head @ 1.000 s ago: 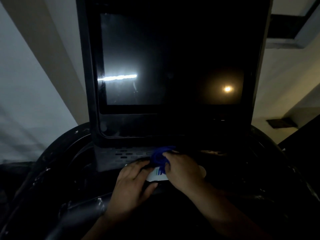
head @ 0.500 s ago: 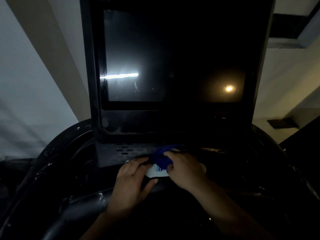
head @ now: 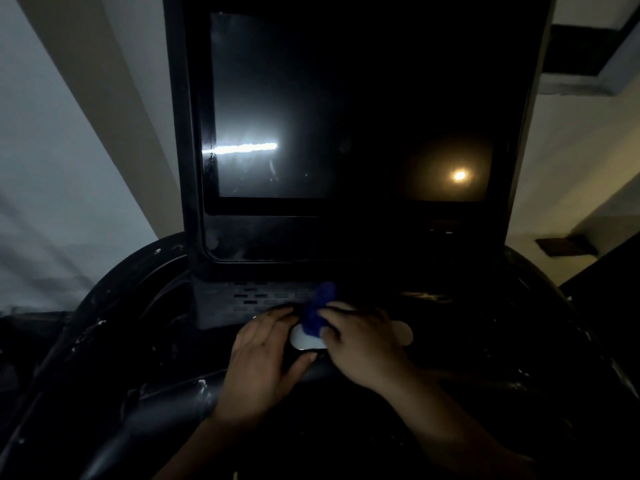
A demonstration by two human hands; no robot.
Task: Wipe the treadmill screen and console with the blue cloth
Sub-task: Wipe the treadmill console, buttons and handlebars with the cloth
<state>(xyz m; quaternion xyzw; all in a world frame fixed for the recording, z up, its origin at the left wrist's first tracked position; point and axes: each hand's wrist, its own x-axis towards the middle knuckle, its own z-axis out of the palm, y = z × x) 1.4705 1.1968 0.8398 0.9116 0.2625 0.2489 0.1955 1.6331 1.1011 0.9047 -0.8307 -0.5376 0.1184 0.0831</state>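
1. Below the dark screen (head: 349,105), both hands rest on the console (head: 485,327) in dim light.
2. The right hand (head: 360,341) has its fingers curled together around the blue cloth (head: 317,311), which sticks up past the fingertips toward the screen's lower frame.
3. The left hand (head: 263,355) lies flat just beside the cloth, fingers spread slightly apart and gripping nothing, its thumb stretched out under the right hand's knuckles.
4. Between and beneath the two sets of fingers sits a pale oval panel (head: 403,332), partly covered by both hands and the cloth.
5. Just beyond the left fingertips is a grey strip with rows of small slots (head: 252,296).
6. Two reflections show on the screen well above the fingers: a white streak (head: 242,148) on the left and a round orange glow (head: 459,175) on the right.
7. Whether the cloth presses on the panel or only hangs over it is hard to tell in the gloom.
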